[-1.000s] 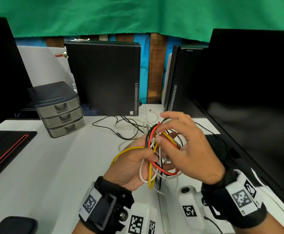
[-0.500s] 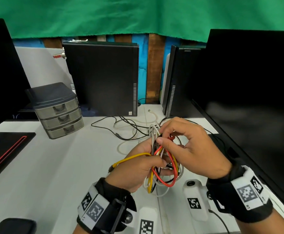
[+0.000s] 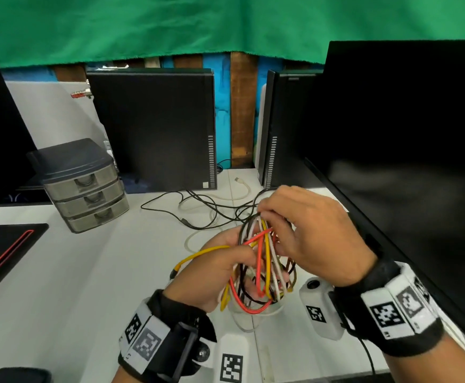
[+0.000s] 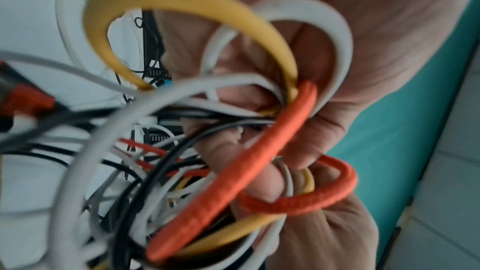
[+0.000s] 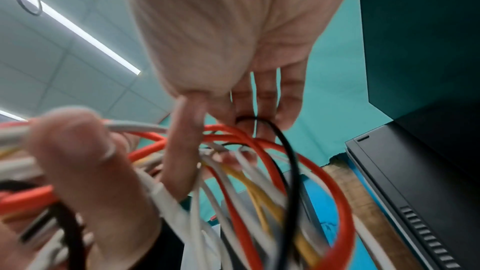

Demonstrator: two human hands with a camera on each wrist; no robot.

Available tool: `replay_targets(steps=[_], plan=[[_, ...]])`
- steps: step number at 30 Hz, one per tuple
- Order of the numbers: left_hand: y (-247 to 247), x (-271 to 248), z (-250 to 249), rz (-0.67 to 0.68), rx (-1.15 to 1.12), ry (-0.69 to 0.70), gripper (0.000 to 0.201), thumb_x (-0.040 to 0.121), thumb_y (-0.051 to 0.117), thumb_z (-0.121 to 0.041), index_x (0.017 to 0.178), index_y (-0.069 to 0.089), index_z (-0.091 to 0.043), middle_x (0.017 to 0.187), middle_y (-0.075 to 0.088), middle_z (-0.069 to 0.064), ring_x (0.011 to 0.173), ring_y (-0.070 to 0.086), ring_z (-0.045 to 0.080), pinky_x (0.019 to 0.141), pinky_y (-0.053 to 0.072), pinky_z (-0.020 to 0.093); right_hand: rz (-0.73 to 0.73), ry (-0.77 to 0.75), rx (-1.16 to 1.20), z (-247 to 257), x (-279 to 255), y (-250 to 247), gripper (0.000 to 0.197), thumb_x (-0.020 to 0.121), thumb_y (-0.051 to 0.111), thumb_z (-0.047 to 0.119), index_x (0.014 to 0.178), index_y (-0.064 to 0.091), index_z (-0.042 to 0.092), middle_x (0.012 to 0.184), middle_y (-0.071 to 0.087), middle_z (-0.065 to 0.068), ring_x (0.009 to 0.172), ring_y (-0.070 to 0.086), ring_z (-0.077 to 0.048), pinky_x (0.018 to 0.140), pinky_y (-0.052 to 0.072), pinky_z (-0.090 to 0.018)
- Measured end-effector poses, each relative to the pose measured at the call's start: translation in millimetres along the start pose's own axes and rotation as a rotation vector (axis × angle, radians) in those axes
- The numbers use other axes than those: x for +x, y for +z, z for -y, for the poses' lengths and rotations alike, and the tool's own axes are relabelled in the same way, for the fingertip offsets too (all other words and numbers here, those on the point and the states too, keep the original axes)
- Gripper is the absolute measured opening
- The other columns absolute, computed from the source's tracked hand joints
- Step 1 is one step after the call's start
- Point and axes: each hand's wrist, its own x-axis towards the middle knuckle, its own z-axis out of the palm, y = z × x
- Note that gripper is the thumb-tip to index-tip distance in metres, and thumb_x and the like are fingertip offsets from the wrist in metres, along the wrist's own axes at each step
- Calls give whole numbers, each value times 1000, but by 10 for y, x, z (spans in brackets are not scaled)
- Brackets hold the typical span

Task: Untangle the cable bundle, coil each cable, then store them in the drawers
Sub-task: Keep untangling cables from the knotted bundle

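Note:
A tangled cable bundle (image 3: pixel 259 269) of red, yellow, white and black cables is held above the desk in front of me. My left hand (image 3: pixel 220 275) grips it from the left, fingers curled round the strands (image 4: pixel 298 122). A yellow cable end (image 3: pixel 195 257) sticks out to the left past that hand. My right hand (image 3: pixel 306 230) reaches in from the right and its fingertips pinch strands at the top of the bundle (image 5: pixel 233 145). The grey three-drawer unit (image 3: pixel 83 186) stands at the back left, all drawers closed.
Loose black and white cables (image 3: pixel 198 208) lie on the white desk (image 3: pixel 87 272) behind the bundle. Two black computer cases (image 3: pixel 156 128) stand at the back, a large monitor (image 3: pixel 405 161) at the right. A black pad with a red line (image 3: pixel 1 250) lies left.
Both hands have kept hold of the bundle and turned it; the right fingers have shifted to its top, and the red and yellow loops now hang lower.

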Motion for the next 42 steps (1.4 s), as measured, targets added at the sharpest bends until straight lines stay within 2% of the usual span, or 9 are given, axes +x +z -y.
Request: replay_targets(steps=[8, 12, 15, 21, 25, 28, 34, 38, 42], plan=[[-53, -26, 12, -84, 98, 39, 19, 68, 46, 3, 71, 64, 6, 74, 66, 27, 52, 63, 24, 48, 47, 19, -412, 663, 395, -561, -40, 37, 19, 92, 52, 12, 99, 62, 26, 84, 68, 8, 77, 69, -15, 78, 57, -51], [-78, 0, 86, -80, 189, 3, 17, 63, 50, -5, 64, 66, -1, 65, 65, 20, 59, 62, 27, 60, 52, 30, 1, 274, 296, -404, -83, -2, 43, 96, 57, 7, 134, 60, 27, 132, 61, 12, 122, 55, -1, 108, 40, -20], [-74, -10, 78, -74, 199, -15, 15, 63, 50, -5, 62, 65, -2, 63, 64, 21, 58, 62, 28, 61, 52, 30, 177, 113, 278, -194, -56, 61, 31, 99, 58, 24, 127, 67, 31, 121, 68, 15, 115, 59, -2, 100, 48, -28], [-154, -60, 62, -71, 162, 10, 15, 63, 48, -4, 58, 62, -3, 59, 61, 19, 55, 60, 27, 58, 51, 29, -48, 69, 145, -176, -51, 86, 17, 94, 65, 28, 105, 77, 25, 99, 75, 11, 90, 71, -12, 80, 58, -36], [-287, -94, 24, -151, 135, 63, 14, 61, 49, -5, 57, 62, -5, 59, 60, 21, 51, 60, 28, 59, 52, 34, -597, 705, 541, -656, -18, -54, 13, 96, 61, 20, 89, 72, 22, 69, 69, 6, 56, 66, -12, 58, 51, -28], [-431, -143, -33, -239, 68, 104, 7, 55, 55, -7, 54, 59, -2, 56, 57, 21, 48, 56, 30, 57, 50, 34, -565, 1079, 694, -972, -133, -87, 15, 98, 57, 13, 106, 68, 6, 70, 66, -1, 49, 62, -6, 51, 49, -21], [-502, -161, -27, -220, 111, 84, 11, 56, 48, -5, 50, 57, -3, 52, 54, 18, 45, 52, 28, 53, 46, 30, -68, 395, 132, -393, -106, 307, 69, 91, 54, 4, 155, 33, 16, 155, 39, -7, 144, 34, -24, 120, 27, -41], [-447, -165, 10, -124, 251, 70, 10, 55, 55, -11, 51, 58, -3, 51, 55, 17, 50, 50, 29, 62, 36, 49, 136, 78, 258, -8, -79, 385, 43, 97, 47, 16, 137, 59, 24, 134, 63, 6, 130, 53, -12, 115, 34, -42], [-510, -212, 14, -115, 239, 63, 10, 57, 54, -12, 51, 59, -5, 53, 55, 18, 48, 53, 28, 63, 40, 43, -103, 77, 160, -59, -48, 328, 23, 96, 57, 24, 107, 76, 17, 100, 76, 6, 87, 72, -16, 81, 58, -36]])
